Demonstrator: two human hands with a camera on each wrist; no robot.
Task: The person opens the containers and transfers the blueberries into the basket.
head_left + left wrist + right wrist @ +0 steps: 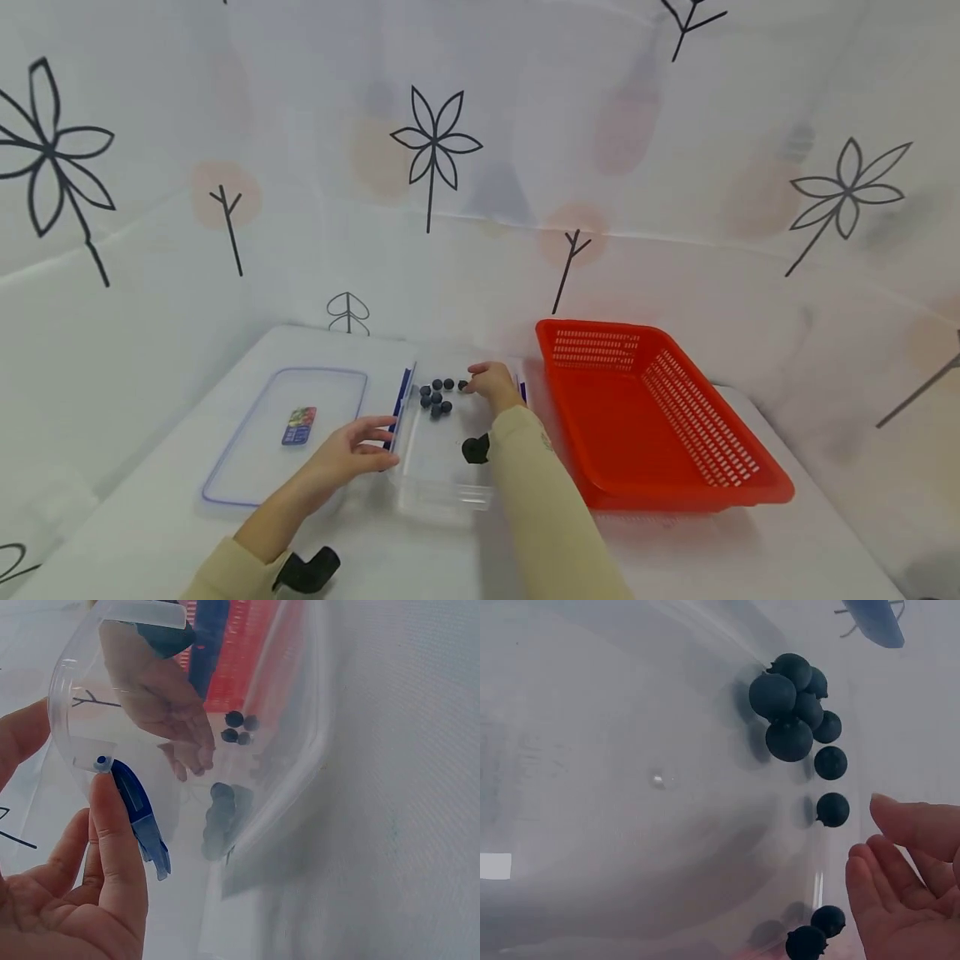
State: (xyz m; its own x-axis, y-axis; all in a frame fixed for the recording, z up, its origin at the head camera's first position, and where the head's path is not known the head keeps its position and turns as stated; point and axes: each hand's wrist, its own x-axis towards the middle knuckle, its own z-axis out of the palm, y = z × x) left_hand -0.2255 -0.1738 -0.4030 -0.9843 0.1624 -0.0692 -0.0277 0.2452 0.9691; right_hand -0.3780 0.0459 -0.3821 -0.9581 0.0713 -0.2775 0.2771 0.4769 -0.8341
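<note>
A clear plastic box (442,475) with blue side latches (135,799) stands mid-table. Several blueberries (789,740) lie inside it, most clustered toward its far left, a few spaced along the far side. My left hand (352,452) is at the box's left side, fingers fairly straight; in the left wrist view a fingertip touches near the latch and another finger meets the rim. Inside the box, my right hand (493,385) reaches the far end. In the right wrist view its thumb and fingers stand apart beside the berries, nothing visible between them.
To the right of the box stands a red perforated basket (615,425). On the left, a clear lid (255,442) with a blue edge and a colourful label (299,426) lies flat on the white table (405,558). Behind hangs a patterned curtain (487,275).
</note>
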